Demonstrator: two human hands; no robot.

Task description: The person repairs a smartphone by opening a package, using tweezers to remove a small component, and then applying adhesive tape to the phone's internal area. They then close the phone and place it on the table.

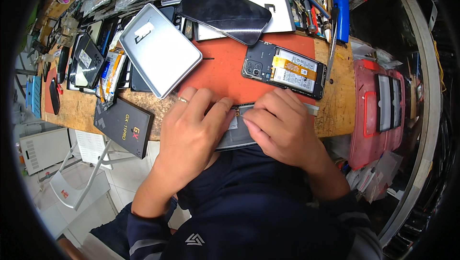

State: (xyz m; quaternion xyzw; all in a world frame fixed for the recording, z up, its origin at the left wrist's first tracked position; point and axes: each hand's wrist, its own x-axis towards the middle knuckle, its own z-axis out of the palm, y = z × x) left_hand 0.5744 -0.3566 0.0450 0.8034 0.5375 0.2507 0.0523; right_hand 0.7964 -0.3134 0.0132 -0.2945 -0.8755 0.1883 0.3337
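Observation:
A flat, dark grey phone panel (237, 139) lies at the front edge of the bench, its ends partly covered by my hands. My left hand (189, 135) is closed, with curled fingers gripping the panel's left part. Over its right part, my right hand (280, 128) has thumb and forefinger pinched together; what is between them is too small to make out. A small pale label and a bit of gold-coloured part (237, 112) show between the hands. Just beyond my right hand rests an opened phone (287, 70), its battery and an orange flex cable exposed.
An orange mat (218, 78) covers part of the wooden bench. A white tray-like lid (160, 51), a black phone (225, 13) and a black box (124, 125) surround the work spot. Tools (311, 11) crowd the back right; a red plastic case (376, 111) stands at the right.

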